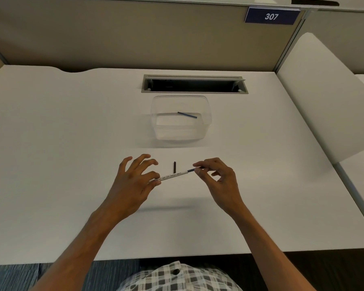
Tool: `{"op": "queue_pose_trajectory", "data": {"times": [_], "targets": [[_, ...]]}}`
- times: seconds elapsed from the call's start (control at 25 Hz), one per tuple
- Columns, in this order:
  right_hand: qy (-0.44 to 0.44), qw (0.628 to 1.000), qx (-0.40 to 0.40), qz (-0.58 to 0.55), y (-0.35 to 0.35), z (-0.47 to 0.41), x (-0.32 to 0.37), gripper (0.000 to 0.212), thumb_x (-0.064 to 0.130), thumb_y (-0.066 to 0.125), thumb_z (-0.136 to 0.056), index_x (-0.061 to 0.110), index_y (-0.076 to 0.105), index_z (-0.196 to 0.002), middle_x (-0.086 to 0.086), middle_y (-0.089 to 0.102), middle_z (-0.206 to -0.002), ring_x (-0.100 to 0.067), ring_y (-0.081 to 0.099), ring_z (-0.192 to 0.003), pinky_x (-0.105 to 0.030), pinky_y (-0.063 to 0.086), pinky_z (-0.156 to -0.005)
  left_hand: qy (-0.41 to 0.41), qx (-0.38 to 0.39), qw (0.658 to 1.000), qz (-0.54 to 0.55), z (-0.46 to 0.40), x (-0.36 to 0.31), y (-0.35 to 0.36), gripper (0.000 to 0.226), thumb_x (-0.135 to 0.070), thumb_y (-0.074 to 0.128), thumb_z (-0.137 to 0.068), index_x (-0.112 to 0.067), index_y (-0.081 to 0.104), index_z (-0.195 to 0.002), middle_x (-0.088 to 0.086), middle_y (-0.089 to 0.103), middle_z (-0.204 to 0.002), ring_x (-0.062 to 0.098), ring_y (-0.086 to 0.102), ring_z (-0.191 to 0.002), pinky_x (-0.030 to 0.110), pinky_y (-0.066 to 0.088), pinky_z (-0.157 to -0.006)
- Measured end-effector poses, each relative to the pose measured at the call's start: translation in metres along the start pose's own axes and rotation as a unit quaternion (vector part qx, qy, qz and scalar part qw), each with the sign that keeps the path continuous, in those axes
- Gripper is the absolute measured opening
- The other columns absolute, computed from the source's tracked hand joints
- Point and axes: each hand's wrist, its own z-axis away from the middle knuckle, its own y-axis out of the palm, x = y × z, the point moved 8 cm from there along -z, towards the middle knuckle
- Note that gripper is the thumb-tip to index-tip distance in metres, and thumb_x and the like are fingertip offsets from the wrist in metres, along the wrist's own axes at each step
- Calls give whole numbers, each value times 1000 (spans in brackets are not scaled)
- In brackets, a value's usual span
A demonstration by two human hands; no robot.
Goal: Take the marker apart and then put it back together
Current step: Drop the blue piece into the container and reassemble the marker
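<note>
I hold a thin white marker barrel [171, 176] with small black print above the desk, tilted up to the right. My left hand [135, 179] pinches its left end between thumb and forefinger, the other fingers spread. My right hand [215, 179] pinches the dark blue end piece [191, 170] at the barrel's right end. A short black stick-like part [174, 166] lies on the desk just behind the barrel. A blue rod-shaped part [187, 115] rests inside the clear plastic container [206, 122] farther back.
The white desk [72, 143] has a cable slot [194, 84] behind the container and a beige partition wall at the back. A white side panel [315, 91] rises on the right. A sign reading 307 [271, 16] hangs top right.
</note>
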Motion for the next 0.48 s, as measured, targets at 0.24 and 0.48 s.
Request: {"op": "queue_pose_trajectory", "data": {"times": [0.24, 0.48], "targets": [[64, 984, -75, -146, 1, 1, -12, 17, 14, 77, -81, 21, 69, -95, -2, 76, -86, -19, 71, -86, -38, 53, -82, -2, -5, 1000, 8, 4, -3, 3, 14, -27, 56, -91, -20, 68, -92, -1, 59, -125, 20, 39, -132, 49, 25, -109], [60, 985, -81, -139, 15, 6, -11, 5, 19, 78, -81, 22, 75, -85, 3, 76, -82, -14, 71, -82, -31, 54, -76, 2, -6, 1000, 7, 6, -4, 4, 14, -26, 53, -93, -20, 66, -95, -2, 59, -125, 19, 39, -132, 49, 25, -109]]}}
